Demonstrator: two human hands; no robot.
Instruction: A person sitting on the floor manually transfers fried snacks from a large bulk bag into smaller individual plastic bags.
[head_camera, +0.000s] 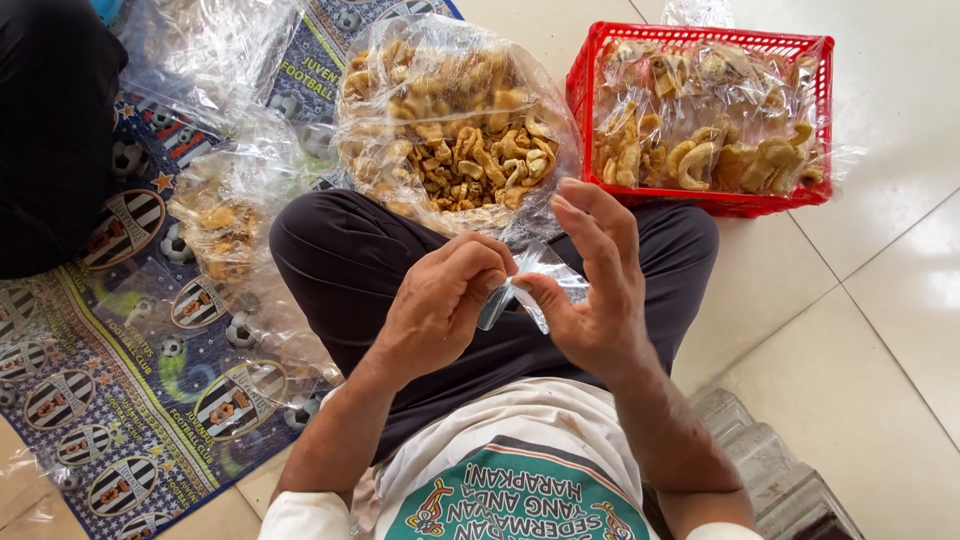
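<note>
I see my left hand (440, 300) curled closed, its thumb and fingertips pinching one edge of a small clear plastic bag (530, 285). My right hand (595, 290) pinches the bag's other edge between thumb and forefinger, with the remaining fingers spread and raised. The little bag sits between the two hands, crumpled and see-through, and I cannot tell whether anything is inside it.

I take the big open sack of fried crackers (450, 125) as my landmark. The small bag hangs just in front of that sack, on my side of it, over my dark-trousered lap (350, 250). To the right of the sack stands a red plastic crate (590, 70) on the pale tiled floor (880, 300), packed with filled clear bags of the same crackers (700, 130). To the left of the sack lie loose clear plastic sheets and a smaller bag holding a few crackers (220, 225), all resting on a patterned mat (120, 400) with striped crests and footballs. Farther left of the sack, at the frame's edge, is a dark-clothed shape (50, 130).
</note>
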